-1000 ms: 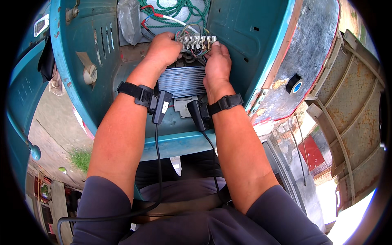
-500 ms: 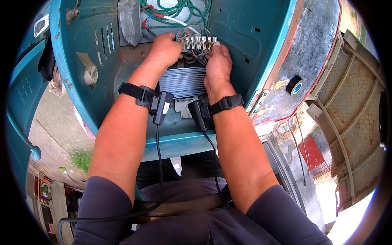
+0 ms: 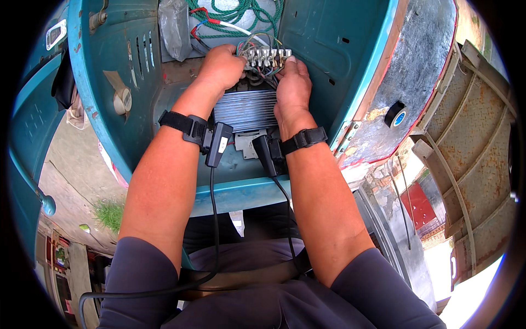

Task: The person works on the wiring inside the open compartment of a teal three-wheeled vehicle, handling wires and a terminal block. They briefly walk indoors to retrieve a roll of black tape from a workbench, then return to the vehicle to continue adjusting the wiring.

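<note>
Both my hands reach into a teal metal compartment. Between them is a pale terminal block (image 3: 267,56) with metal contacts and several thin coloured wires around it. My left hand (image 3: 222,67) is closed at the block's left end, its fingertips partly hidden. My right hand (image 3: 294,85) grips the right end, with the fingers curled behind and out of sight. Just below the block lies a finned grey metal box (image 3: 245,111). A white cable (image 3: 241,28) with red and blue wire ends runs behind the block.
Coiled green rope (image 3: 241,12) and a clear plastic bag (image 3: 174,30) lie at the compartment's back. A tape roll (image 3: 122,101) hangs on the left wall. The teal front rim (image 3: 246,193) crosses under my forearms. Black cables hang from both wrist straps. A rusty ribbed panel (image 3: 476,137) stands at right.
</note>
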The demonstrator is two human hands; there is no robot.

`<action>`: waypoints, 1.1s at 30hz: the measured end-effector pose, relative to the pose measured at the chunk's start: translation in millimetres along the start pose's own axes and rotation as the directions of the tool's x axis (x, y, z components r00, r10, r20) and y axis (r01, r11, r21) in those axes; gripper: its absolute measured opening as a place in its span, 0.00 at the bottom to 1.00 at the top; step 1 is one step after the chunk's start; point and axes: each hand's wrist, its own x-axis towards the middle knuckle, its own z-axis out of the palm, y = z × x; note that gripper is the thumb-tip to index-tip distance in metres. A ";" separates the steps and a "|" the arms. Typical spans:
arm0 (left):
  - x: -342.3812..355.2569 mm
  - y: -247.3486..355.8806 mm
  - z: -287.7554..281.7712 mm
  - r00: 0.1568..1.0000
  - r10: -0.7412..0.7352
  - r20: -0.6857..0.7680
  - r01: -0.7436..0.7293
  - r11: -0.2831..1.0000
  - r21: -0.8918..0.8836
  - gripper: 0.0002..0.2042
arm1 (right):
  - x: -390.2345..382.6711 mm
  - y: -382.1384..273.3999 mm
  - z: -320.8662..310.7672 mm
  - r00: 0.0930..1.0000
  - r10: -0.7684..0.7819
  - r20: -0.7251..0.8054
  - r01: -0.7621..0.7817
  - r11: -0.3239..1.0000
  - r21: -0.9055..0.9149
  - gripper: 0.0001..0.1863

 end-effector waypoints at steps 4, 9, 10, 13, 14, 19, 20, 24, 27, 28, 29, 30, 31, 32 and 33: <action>5.7 -6.0 -0.3 1.000 0.014 0.005 -0.014 0.997 0.069 0.12 | 0.0 0.8 0.5 1.000 -0.002 -0.003 0.001 1.000 -0.017 0.18; 7.7 -7.4 0.5 1.000 0.025 0.012 -0.026 0.996 0.080 0.12 | 2.2 4.0 -0.8 1.000 -0.015 -0.008 0.015 0.999 -0.033 0.18; 6.6 -6.0 0.5 1.000 0.023 0.011 -0.024 0.997 0.080 0.13 | 2.9 5.1 -1.1 1.000 -0.022 -0.006 0.022 0.999 -0.028 0.18; 6.0 -5.0 0.3 1.000 0.025 0.014 -0.026 0.996 0.083 0.13 | 4.5 8.0 -1.3 1.000 -0.031 -0.002 0.031 0.999 -0.018 0.18; 6.0 -5.5 0.1 0.999 0.030 0.015 -0.032 0.996 0.085 0.13 | 4.9 8.9 -1.4 0.999 -0.033 -0.001 0.033 0.999 -0.016 0.18; 5.1 -5.7 -1.6 0.999 0.035 0.019 -0.037 0.995 0.093 0.13 | 5.8 10.8 -2.1 0.999 -0.040 -0.004 0.040 0.999 -0.034 0.18; 4.6 -5.1 -1.5 0.999 0.035 0.021 -0.037 0.995 0.087 0.13 | 6.5 11.6 -2.6 0.999 -0.041 -0.001 0.040 0.999 -0.033 0.18; 2.9 -3.7 -1.9 0.999 0.029 0.020 -0.030 0.996 0.078 0.13 | 3.3 8.7 -0.3 0.999 -0.040 -0.007 0.040 0.998 -0.038 0.18; 4.6 -4.7 -2.1 1.000 0.024 0.019 -0.026 0.995 0.093 0.13 | 4.0 9.7 -0.8 0.999 -0.041 0.000 0.041 0.999 -0.034 0.18; 5.3 -5.6 -2.3 1.000 0.023 0.019 -0.024 0.995 0.099 0.13 | 3.5 9.3 -0.4 0.999 -0.042 0.000 0.042 0.999 -0.030 0.18; 5.9 -6.5 -2.4 1.000 0.022 0.019 -0.024 0.995 0.096 0.13 | 3.1 8.8 0.0 0.999 -0.043 0.000 0.043 0.999 -0.027 0.18; 5.9 -6.4 -2.4 1.000 0.022 0.021 -0.024 0.995 0.093 0.13 | 4.2 10.0 -0.7 0.999 -0.043 0.002 0.043 0.999 -0.029 0.18; 5.9 -6.1 -2.4 1.000 0.022 0.022 -0.024 0.996 0.091 0.14 | 5.6 10.9 -1.4 0.999 -0.043 0.004 0.043 0.999 -0.031 0.18; 5.8 -6.0 -2.0 1.000 0.020 0.022 -0.022 0.996 0.087 0.14 | 6.7 11.9 -2.0 0.999 -0.043 0.006 0.043 0.999 -0.033 0.18; 5.2 -5.7 -1.9 1.000 0.017 0.021 -0.019 0.996 0.083 0.13 | 5.8 10.7 -1.4 0.999 -0.042 0.003 0.042 0.998 -0.039 0.18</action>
